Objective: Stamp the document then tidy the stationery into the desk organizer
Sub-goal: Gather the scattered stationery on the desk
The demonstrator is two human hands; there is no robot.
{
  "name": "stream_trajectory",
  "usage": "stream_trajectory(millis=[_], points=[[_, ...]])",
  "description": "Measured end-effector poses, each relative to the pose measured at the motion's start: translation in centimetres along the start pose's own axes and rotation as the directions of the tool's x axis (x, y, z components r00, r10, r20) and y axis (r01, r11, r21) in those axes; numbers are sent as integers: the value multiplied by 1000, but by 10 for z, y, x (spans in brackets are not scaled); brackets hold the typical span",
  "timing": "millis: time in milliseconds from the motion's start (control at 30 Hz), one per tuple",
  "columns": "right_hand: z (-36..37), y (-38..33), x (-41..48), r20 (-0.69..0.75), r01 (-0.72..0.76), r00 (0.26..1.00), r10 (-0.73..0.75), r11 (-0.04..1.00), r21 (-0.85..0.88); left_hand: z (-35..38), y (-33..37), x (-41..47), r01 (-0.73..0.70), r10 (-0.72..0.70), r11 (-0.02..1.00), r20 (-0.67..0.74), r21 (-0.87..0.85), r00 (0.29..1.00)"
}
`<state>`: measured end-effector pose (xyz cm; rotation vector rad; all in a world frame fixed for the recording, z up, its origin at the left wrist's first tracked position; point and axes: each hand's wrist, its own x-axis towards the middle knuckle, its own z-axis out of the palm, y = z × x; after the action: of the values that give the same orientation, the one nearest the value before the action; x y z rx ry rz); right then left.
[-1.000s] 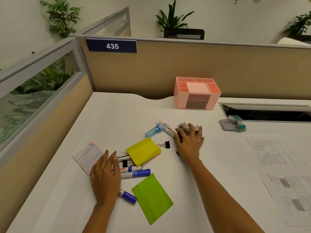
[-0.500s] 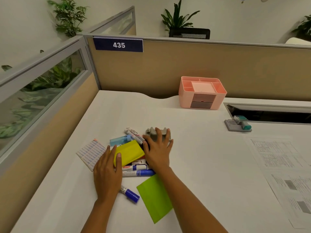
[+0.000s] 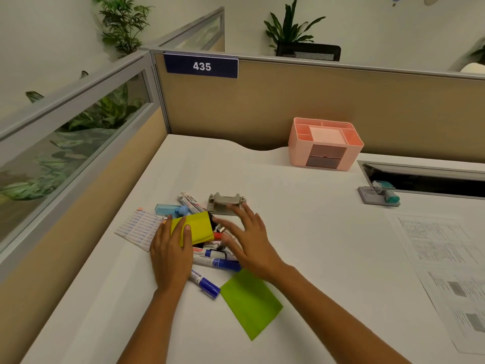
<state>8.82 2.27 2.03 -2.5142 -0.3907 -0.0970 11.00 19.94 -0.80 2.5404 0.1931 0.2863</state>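
Left grip (image 3: 172, 254) presses flat-fingered on the yellow sticky-note pad (image 3: 195, 228); right grip (image 3: 249, 240), fingers straight, covers markers (image 3: 223, 264) right of that pad. Stationery has been swept together; pink desk organizer (image 3: 298, 151) stands well beyond the pad, awaiting loading.

The left forearm (image 3: 157, 319) and the right forearm (image 3: 328, 311) are stretched forward from the bottom edge of the view, bare and angled toward each other. The left hand (image 3: 172, 254) is laid palm down, fingers (image 3: 186, 233) straight and close together. The right hand (image 3: 252, 240) is held palm down just beside it, fingers (image 3: 250, 219) straight and slightly spread. Both hands are seen flat and uncurled.
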Motion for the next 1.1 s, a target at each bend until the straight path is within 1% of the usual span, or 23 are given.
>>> stream_trajectory(millis=[33, 67, 100, 133, 167, 200, 233, 267, 333, 367, 433, 533, 600, 667, 733, 767, 800, 833, 867, 900, 933, 1000, 1100], points=[[-4, 1, -18, 67, 99, 993, -94, 993, -64, 0, 0, 0, 5, -5, 1000, 4, 1, 1000], [-5, 4, -37, 154, 214, 969, -193, 967, -135, 0, 0, 0, 11, -11, 1000, 9, 0, 1000], [-5, 5, -55, 258, 332, 925, -280, 925, -186, 1, 0, -1, 19, -19, 1000, 16, -1, 1000], [-3, 6, -69, 356, 426, 871, -338, 880, -208, 2, 0, -1, 25, -25, 1000, 21, -5, 999], [-1, 6, -80, 429, 491, 823, -373, 846, -207, 1, 1, -1, 29, -28, 999, 24, -16, 999], [1, 4, -85, 472, 530, 788, -395, 826, -194, 1, 2, -2, 35, -34, 999, 22, -36, 999], [3, 2, -85, 489, 550, 770, -410, 815, -182, 0, 3, -2, 57, -56, 996, 22, -73, 998], [5, 0, -82, 488, 557, 766, -419, 812, -177, -1, 4, -2, 93, -91, 988, 25, -126, 996], [11, -3, -71, 463, 551, 781, -420, 812, -193, -3, 5, -1, 159, -157, 959, 25, -236, 987], [14, -4, -65, 448, 549, 789, -421, 810, -205, -5, 4, -1, 169, -172, 948, 14, -270, 985], [21, -4, -54, 425, 542, 802, -420, 811, -222, -8, -3, 1, 170, -182, 944, -16, -284, 983], [29, -4, -37, 395, 531, 817, -420, 815, -233, -14, -12, 3, 157, -177, 954, -55, -256, 983], [34, -2, -27, 339, 530, 833, -437, 806, -264, -17, -13, 3, 147, -166, 964, -73, -222, 983], [37, 1, -19, 236, 494, 867, -438, 817, -297, -16, -13, 2, 129, -144, 978, -89, -164, 985], [39, 4, -13, 74, 384, 922, -379, 880, -280, -12, -15, 0, 89, -95, 994, -95, -64, 991], [38, 5, -10, -31, 299, 949, -314, 926, -230, -10, -16, -1, 63, -64, 998, -94, -7, 993], [37, 5, -6, -134, 197, 967, -217, 969, -147, -7, -18, -1, 47, -43, 998, -96, 33, 994], [35, 6, -2, -207, 92, 973, -99, 995, -41, -5, -19, -1, 37, -32, 998, -100, 53, 994], [33, 7, 3, -243, 2, 970, 13, 998, 63, -4, -19, 0, 35, -29, 998, -105, 59, 994], [32, 8, 7, -257, -64, 961, 99, 988, 140, -3, -19, 0, 34, -27, 998, -106, 61, 994], [31, 9, 12, -260, -111, 953, 156, 978, 178, -3, -20, 1, 32, -25, 997, -104, 66, 994], [30, 11, 19, -221, -188, 948, 227, 965, 181, -3, -20, 2, 32, -25, 997, -99, 72, 995], [31, 13, 27, -118, -286, 945, 306, 945, 161, -3, -18, 1, 30, -25, 998, -90, 54, 996]])
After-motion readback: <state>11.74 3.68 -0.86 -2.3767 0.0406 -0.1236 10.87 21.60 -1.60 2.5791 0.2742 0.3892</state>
